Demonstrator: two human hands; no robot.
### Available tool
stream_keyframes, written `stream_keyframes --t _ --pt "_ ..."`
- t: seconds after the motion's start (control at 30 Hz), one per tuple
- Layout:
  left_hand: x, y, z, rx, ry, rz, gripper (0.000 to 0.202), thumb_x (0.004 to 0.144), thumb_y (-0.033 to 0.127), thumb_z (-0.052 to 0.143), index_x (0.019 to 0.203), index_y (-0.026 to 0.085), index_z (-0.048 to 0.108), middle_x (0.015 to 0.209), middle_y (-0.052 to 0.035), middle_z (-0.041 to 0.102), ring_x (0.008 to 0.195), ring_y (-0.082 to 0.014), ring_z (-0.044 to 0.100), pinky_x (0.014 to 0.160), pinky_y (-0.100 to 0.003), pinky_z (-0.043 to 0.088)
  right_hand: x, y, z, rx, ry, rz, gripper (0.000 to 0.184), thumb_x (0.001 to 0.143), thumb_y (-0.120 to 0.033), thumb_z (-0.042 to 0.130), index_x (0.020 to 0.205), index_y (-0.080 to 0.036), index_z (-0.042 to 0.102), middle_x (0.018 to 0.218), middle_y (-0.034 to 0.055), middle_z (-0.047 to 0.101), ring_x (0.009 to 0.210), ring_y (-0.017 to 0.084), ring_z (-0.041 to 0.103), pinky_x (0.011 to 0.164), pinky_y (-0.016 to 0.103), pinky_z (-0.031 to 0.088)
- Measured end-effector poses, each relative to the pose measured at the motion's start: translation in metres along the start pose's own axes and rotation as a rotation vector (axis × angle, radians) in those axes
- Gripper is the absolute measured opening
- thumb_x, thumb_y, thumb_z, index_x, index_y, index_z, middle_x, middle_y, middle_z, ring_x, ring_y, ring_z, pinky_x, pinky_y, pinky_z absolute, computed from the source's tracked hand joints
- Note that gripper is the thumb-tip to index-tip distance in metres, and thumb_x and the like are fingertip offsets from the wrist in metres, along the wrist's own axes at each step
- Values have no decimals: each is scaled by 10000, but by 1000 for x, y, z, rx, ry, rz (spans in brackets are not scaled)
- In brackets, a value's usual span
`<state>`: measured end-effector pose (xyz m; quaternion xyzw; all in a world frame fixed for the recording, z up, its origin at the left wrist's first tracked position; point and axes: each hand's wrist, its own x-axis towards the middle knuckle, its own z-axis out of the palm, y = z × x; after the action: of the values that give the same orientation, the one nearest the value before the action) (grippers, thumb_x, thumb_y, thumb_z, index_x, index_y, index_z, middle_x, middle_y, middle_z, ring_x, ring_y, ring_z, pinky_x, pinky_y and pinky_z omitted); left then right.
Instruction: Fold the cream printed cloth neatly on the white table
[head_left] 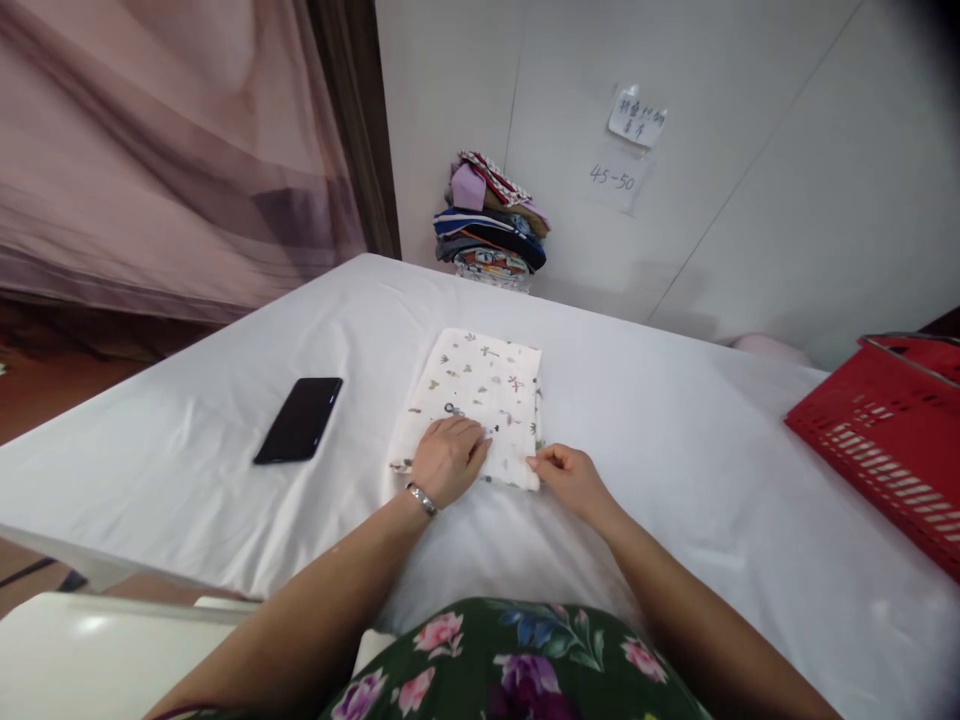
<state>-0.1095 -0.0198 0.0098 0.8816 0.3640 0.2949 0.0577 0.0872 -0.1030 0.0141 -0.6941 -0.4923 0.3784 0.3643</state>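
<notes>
A folded white cloth with small printed plants and figures lies on the white-covered table in front of me. My left hand, a silver band at its wrist, rests palm down on the cloth's near left part with the fingers stretched out. At the near right edge, my right hand pinches the cloth's border between thumb and fingertips. Its other fingers are curled in. The cloth's far edge lies flat, and its near left corner looks slightly bunched.
A black phone lies to the left of the cloth. On the right stands a red plastic basket. A stack of folded clothes rises beyond the table's far edge by the wall. The white sheet covers the table.
</notes>
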Motion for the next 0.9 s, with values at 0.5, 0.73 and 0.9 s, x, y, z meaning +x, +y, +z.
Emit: stream_keyframes --t 0.5,0.73,0.9 --pt "1 -3 -9 -24 -28 -98 242 870 274 399 712 202 568 781 -28 634 810 -174 576 818 -348 424 3 21 -4 34 44 61 248 724 -396 532 589 -204 453 454 -72 363 433 91 322 442 227 253" --pt "1 -5 -8 -20 -23 -86 227 863 267 408 728 203 579 808 -31 638 836 -179 577 822 -352 421 14 11 0 -25 87 -14 312 710 -480 567 609 -195 489 500 -59 418 479 97 363 461 222 268" --pt "1 -6 -10 -9 1 -90 212 864 258 412 748 206 581 830 -25 647 871 -186 574 829 -353 414 22 6 0 86 83 -31 285 694 -423 583 596 -201 434 487 -78 356 463 85 308 449 219 236"
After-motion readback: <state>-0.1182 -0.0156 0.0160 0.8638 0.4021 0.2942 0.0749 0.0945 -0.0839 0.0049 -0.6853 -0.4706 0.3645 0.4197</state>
